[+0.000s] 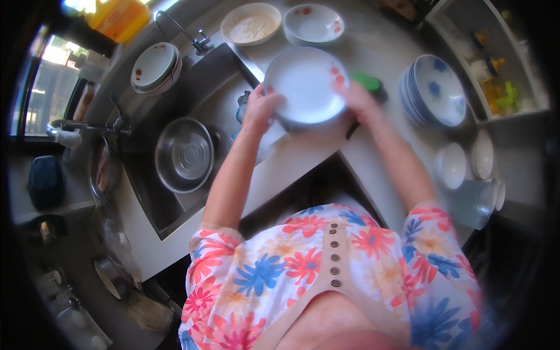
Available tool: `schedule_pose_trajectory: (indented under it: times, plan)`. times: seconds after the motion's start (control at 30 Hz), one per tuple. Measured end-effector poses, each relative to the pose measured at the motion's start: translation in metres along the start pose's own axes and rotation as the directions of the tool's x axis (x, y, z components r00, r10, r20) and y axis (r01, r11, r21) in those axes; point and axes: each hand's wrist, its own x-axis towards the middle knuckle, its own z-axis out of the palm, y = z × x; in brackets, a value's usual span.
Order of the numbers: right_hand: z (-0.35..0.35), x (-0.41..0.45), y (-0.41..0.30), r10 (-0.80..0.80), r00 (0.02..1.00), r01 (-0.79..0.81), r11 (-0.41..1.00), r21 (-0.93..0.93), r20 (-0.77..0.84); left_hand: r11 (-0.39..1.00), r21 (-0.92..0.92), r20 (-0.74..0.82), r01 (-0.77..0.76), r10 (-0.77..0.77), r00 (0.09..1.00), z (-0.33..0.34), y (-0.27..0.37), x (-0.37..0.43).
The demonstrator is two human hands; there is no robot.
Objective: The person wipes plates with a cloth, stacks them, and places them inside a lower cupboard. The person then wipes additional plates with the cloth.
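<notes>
Both hands hold a white plate with a red floral print (304, 87) over the counter, right of the sink. My left hand (262, 107) grips its left rim and my right hand (358, 98) its right rim; both are slightly blurred. Beyond the plate sit a stack of white bowls with red flowers (313, 24) and a bowl with pale, whitish contents (250, 25). A green object (366, 82) lies just past my right hand. To the right stands a tilted-looking stack of blue-flowered dishes (439, 89). A stainless steel basin (185, 155) rests in the sink (159, 223).
Flower-patterned dishes (154, 65) are stacked behind the sink, near a thin faucet (199, 41). A second faucet (118, 124) stands at the sink's left. White bowls (451, 166) and a clear container (470, 203) sit at the right. A yellow jug (118, 19) stands upper left.
</notes>
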Motion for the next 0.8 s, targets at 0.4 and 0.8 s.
schedule_pose_trajectory:
  times: [0.4, 0.8]
  plan:
    - [-0.06, 0.017, 0.077, -0.633, 0.759, 0.131, 0.383, -0.915, -0.156, 0.445, 0.884, 0.029, -0.146, 0.259, 0.965, 0.003, 0.031, 0.014]
    - [-0.046, -0.051, -0.006, -0.371, 0.816, 0.451, 0.888, 0.089, -0.444, 0.518, 0.703, 0.138, -0.487, 0.573, 0.808, -0.002, 0.072, 0.011]
